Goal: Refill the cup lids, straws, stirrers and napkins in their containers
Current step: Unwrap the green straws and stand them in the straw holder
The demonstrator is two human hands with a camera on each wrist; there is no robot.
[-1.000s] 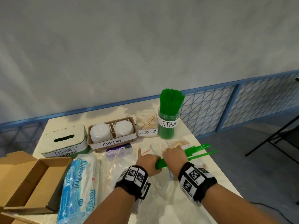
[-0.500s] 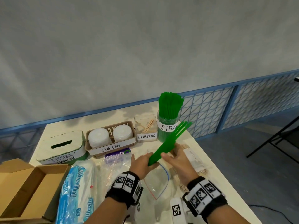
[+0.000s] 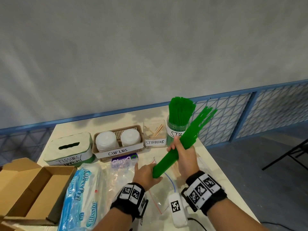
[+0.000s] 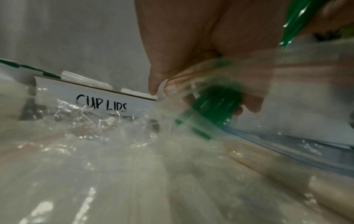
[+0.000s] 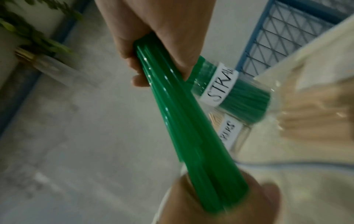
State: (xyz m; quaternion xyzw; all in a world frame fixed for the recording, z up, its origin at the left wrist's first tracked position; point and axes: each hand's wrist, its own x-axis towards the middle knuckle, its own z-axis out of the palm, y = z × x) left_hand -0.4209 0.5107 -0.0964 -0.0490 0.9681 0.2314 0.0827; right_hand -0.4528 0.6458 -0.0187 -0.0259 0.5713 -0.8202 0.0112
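Both hands (image 3: 185,155) grip green straws (image 3: 180,145), hiding the jar's label (image 3: 175,133).

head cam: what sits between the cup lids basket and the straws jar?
The clear box labelled STIRRERS, a few wooden sticks inside, stands between the brown cup lids basket and the clear jar of green straws; head view shows it.

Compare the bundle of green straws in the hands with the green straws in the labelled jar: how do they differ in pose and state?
The held bundle leans, tips up toward the right; the jar straws stand nearly upright.
The held bundle is gripped by the right hand at its middle and the left hand at its lower end; the jar straws sit untouched in the straw jar.
The held bundle's tips are uneven; the jar straws' tops look level.
Both are the same green.
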